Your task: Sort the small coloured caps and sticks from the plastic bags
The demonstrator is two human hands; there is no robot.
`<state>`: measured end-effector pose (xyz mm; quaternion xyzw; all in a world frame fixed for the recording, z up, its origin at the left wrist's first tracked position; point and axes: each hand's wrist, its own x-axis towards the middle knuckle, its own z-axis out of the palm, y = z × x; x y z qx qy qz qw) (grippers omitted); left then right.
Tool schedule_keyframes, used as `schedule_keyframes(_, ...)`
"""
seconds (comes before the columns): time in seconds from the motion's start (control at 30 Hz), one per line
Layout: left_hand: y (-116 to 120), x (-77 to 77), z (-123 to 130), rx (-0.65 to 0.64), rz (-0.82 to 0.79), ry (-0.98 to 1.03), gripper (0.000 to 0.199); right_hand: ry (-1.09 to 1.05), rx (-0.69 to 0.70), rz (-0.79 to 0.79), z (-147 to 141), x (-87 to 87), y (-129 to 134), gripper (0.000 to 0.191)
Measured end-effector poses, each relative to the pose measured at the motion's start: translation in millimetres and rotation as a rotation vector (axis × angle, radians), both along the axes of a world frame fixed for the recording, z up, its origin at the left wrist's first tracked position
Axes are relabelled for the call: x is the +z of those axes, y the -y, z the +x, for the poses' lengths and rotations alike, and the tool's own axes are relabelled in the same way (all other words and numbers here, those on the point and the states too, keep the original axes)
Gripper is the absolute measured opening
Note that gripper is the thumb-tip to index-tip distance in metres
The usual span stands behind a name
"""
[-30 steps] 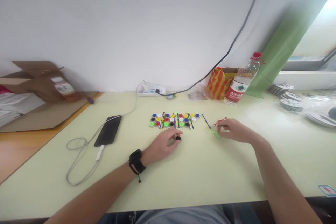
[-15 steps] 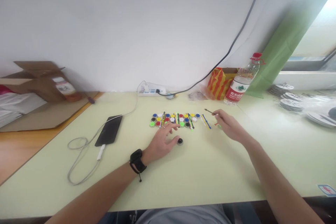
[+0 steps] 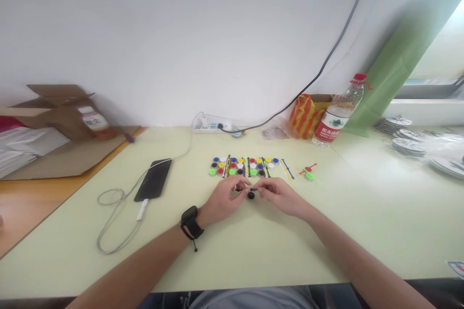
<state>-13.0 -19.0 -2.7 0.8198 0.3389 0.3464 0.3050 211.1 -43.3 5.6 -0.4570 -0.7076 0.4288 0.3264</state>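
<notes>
My left hand (image 3: 228, 196) and my right hand (image 3: 277, 194) meet near the middle of the table, each in a pinch. Between them they hold a thin black arrow (image 3: 253, 189), partly covered by the fingers. Just below the fingertips is a small round black piece (image 3: 251, 195) on the table. Behind the hands lie rows of coloured round pieces (image 3: 232, 172), with bundles of coloured arrows (image 3: 247, 166) between them. A blue arrow (image 3: 287, 169) lies at the right end of the rows. Further right, a red arrow (image 3: 308, 169) lies by a green round piece (image 3: 309, 176).
A black phone (image 3: 153, 180) with a white cable (image 3: 100, 231) lies at left. A power strip (image 3: 212, 125) sits along the wall. At right stand a large water bottle (image 3: 337, 116), a striped bag (image 3: 303, 118) and stacked discs (image 3: 408, 147). An opened cardboard box (image 3: 68, 154) is far left.
My right hand has moved left and toward me with the black arrow, from the right end of the rows to my left hand. The left fingers have closed around its end.
</notes>
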Motion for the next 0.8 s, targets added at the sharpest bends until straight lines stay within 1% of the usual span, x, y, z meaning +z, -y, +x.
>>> schedule_keyframes(0.07, -1.4, -1.2, 0.7, -0.014, -0.029, 0.001, 0.02, -0.099, -0.022, -0.089, 2.9, -1.3, -0.9, 0.011)
schedule_keyframes(0.13, -2.6, -2.0, 1.1, -0.023, -0.048, -0.013, 0.02, -0.146, -0.044, -0.18, 4.7, -2.0, -0.7, 0.01)
schedule_keyframes(0.23, -4.1, -4.0, 0.7, -0.018, -0.044, -0.053, 0.018, -0.109, -0.077, -0.271, 5.5, -3.8, -0.9, 0.009)
schedule_keyframes(0.33, -5.3, -6.6, -0.3, -0.006, -0.035, -0.069, 0.017, -0.064, -0.105, -0.307, 4.1, -5.3, -2.0, 0.007)
schedule_keyframes(0.5, -7.4, -9.0, -0.2, 0.021, -0.039, -0.078, 0.017, -0.036, -0.124, -0.302, 1.0, -4.5, -2.9, 0.006)
schedule_keyframes(0.63, -7.4, -8.0, 1.1, 0.029, -0.023, -0.082, 0.018, -0.02, -0.151, -0.271, 0.8, -5.9, -3.1, 0.005)
schedule_keyframes(0.73, -5.6, -4.7, 1.8, -0.008, 0.031, -0.099, 0.02, -0.019, -0.149, -0.233, 1.3, -7.9, -3.5, 0.005)
schedule_keyframes(0.8, -4.2, -2.0, 1.7, -0.046, 0.087, -0.127, 0.025, -0.034, -0.142, -0.221, 1.3, -8.8, -3.7, 0.006)
